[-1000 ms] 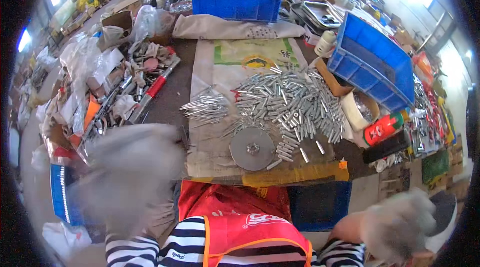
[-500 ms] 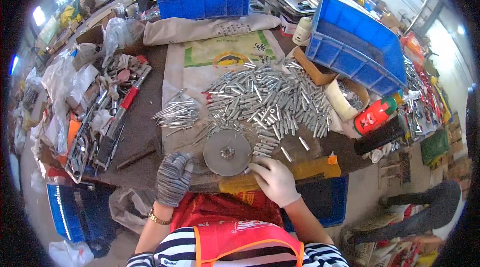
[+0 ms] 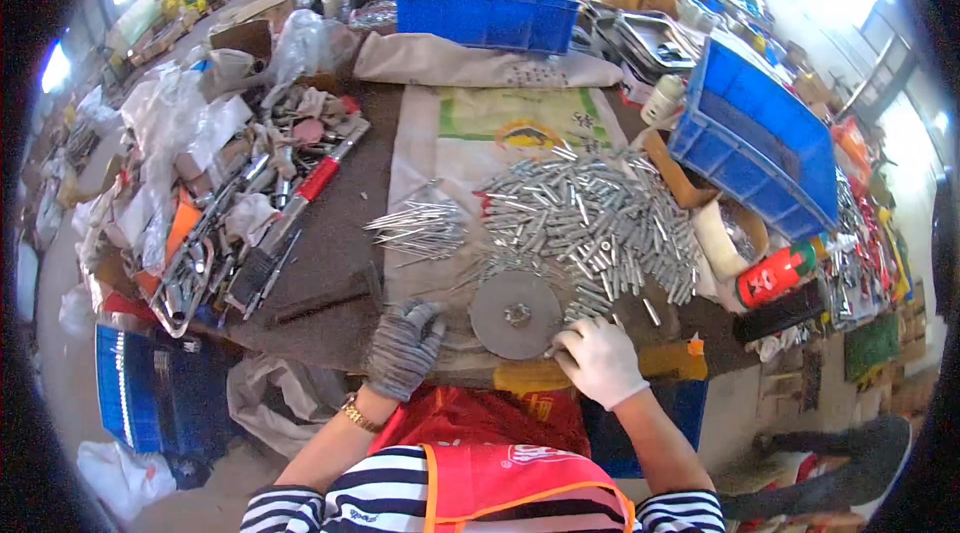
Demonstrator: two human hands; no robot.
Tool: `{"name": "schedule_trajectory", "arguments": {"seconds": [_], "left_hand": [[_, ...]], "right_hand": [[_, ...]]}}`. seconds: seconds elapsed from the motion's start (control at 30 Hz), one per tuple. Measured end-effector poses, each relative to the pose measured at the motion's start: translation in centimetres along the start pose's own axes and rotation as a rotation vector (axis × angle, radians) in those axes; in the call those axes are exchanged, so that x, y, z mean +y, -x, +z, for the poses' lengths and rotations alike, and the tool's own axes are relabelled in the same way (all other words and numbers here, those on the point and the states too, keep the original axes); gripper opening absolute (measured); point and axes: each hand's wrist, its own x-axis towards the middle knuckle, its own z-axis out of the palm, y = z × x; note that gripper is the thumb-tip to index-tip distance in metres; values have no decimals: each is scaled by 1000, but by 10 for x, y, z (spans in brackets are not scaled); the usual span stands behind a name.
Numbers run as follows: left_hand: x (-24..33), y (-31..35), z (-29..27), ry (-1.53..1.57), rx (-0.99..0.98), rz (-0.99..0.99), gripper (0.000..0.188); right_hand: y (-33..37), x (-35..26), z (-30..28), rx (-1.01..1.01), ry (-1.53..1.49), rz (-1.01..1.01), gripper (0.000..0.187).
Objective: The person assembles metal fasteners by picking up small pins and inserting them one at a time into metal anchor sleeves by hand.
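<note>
Your grey-gloved left hand (image 3: 405,349), fingers curled, hold unclear, your white-gloved right hand (image 3: 602,363), fingertips narrowed, contents indiscernible, grey disc (image 3: 516,314) between both on table (image 3: 335,253), metal rods (image 3: 590,223) heaped beyond

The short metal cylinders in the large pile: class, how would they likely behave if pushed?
The short metal cylinders would probably roll, given their rounded sides. Their metallic shine suggests stiffness. Jumbled loosely, they may scatter.

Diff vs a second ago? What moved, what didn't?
Grey-gloved left hand moved right to the table's near edge, left of the grey disc; white-gloved right hand moved left and forward, to the disc's right. Whether either grips anything is unclear. Disc, metal pin pile and tilted blue bin look unmoved.
</note>
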Motion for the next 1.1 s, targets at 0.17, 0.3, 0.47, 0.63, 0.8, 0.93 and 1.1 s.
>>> {"name": "schedule_trajectory", "arguments": {"seconds": [0.17,0.3,0.47,0.63,0.8,0.93,1.1], "left_hand": [[13,-42,1,-75,-174,-116,21],[-8,-57,31,-37,-167,21,22],[9,-59,31,37,-153,60,22],[13,-44,35,8,-179,58,21],[12,-30,35,2,-166,158,24],[10,-24,32,5,-185,161,25],[16,-25,27,43,-175,167,26]], "right_hand": [[-5,-3,-5,-118,60,50,18],[-7,-5,-2,-124,60,64,22],[6,-5,26,203,-146,260,29],[11,-14,53,407,-338,428,28],[11,-15,64,411,-336,430,28],[12,-19,63,406,-293,309,31],[13,-19,64,421,-292,335,30]]}}
